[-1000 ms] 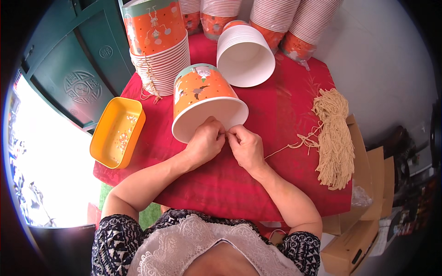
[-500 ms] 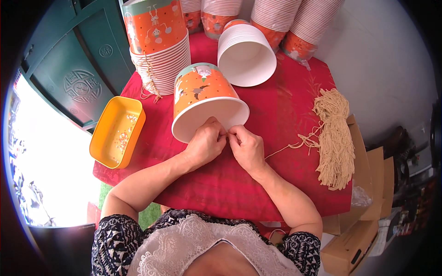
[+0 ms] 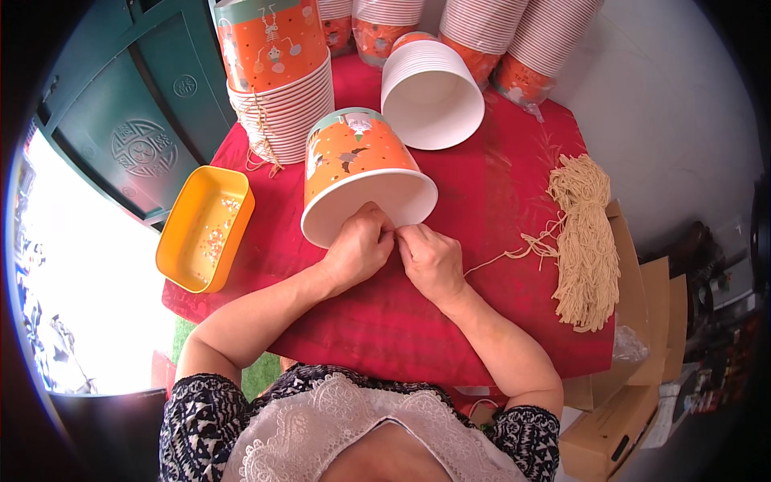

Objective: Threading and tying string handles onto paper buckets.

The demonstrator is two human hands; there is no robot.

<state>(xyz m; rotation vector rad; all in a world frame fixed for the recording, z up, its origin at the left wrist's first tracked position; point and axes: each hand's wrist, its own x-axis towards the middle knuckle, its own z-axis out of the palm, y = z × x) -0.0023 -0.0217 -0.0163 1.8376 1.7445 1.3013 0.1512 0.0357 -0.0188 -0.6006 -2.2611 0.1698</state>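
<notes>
A large paper bucket (image 3: 361,161), orange with a green band and little cartoon figures, lies tipped on the red-covered table with its white mouth toward me. At the lower rim my left hand (image 3: 360,247) is closed in a pinch, its fingertips overlapping the mouth; what they grip is hidden. Right beside it, my right hand (image 3: 432,259) pinches with its fingertips nearly touching the left ones. A thin beige string (image 3: 499,259) runs from a yarn bundle (image 3: 586,241) on the right to behind my right hand. Its end is too small to make out.
A yellow plastic tub (image 3: 205,229) holding small bits stands at the left edge. Behind it rises a stack of paper buckets (image 3: 281,112) with string hanging on it. Another bucket (image 3: 434,96) lies on its side, before wrapped stacks (image 3: 482,32). Cardboard boxes (image 3: 618,426) stand at lower right.
My right fingers have curled in slightly toward the left hand, and less of their tips shows. Otherwise the bucket, string and left hand stay almost the same, with a slight shift of the view.
</notes>
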